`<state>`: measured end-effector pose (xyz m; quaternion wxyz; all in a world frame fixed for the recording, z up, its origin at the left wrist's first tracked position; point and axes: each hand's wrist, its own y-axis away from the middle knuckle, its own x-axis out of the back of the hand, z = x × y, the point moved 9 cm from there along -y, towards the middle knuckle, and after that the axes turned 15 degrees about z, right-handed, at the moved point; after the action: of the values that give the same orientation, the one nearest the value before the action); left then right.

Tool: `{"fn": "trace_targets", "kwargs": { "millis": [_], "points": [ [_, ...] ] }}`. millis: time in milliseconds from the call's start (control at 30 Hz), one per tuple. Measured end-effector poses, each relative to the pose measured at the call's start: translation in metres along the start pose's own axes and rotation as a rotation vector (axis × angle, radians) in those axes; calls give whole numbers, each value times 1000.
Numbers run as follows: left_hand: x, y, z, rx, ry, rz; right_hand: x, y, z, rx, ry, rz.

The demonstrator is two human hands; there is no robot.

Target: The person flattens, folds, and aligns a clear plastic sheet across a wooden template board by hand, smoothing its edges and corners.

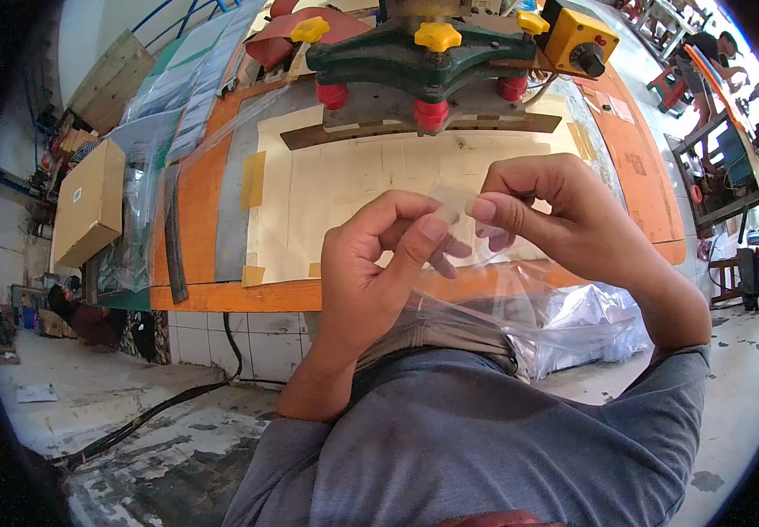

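Note:
Above the near edge of the table, my left hand [384,241] and my right hand [542,202] face each other, thumbs and forefingers pinched. Between the fingertips is a thin, clear plastic piece [456,197], partly hidden by the fingers. A long sheet of clear plastic film [485,312] hangs below the hands, over my lap; whether it joins the pinched piece I cannot tell. Under and beyond the hands, a cream-coloured sheet [300,202] is taped to the tabletop.
A green press head [432,66] with yellow knobs and red feet overhangs the sheet. A yellow control box [583,44] sits beside it. A cardboard box [89,204] stands left, and bundled clear plastic [594,325] lies right. Another person [717,57] is at far right.

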<state>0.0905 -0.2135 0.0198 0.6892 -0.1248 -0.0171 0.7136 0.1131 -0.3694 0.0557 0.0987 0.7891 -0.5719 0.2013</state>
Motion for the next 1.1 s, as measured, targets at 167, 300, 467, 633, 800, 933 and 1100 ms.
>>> {"fn": "trace_targets", "kwargs": {
  "millis": [167, 300, 467, 633, 800, 933, 1100],
  "points": [
    [4, -2, 2, 13, 70, 38, -1, 2, -9, 81, -37, 61],
    [6, -2, 3, -15, -43, 41, -1, 2, -9, 124, -43, 62],
    [6, -1, 0, -19, -38, 62, -2, 3, -2, 30, 102, 19],
    [-1, -2, -7, 46, 100, -18, 4, 3, -7, 86, 25, 70],
    [-7, 4, -21, 179, -21, -110, 9, 2, -8, 79, -53, 89],
    [-7, 3, -18, 42, -52, -104, 6, 2, 0, -39, -89, 38],
    [-5, 2, -24, 122, -19, -35, 16, 2, -13, 151, -53, 185]
  ]
}}
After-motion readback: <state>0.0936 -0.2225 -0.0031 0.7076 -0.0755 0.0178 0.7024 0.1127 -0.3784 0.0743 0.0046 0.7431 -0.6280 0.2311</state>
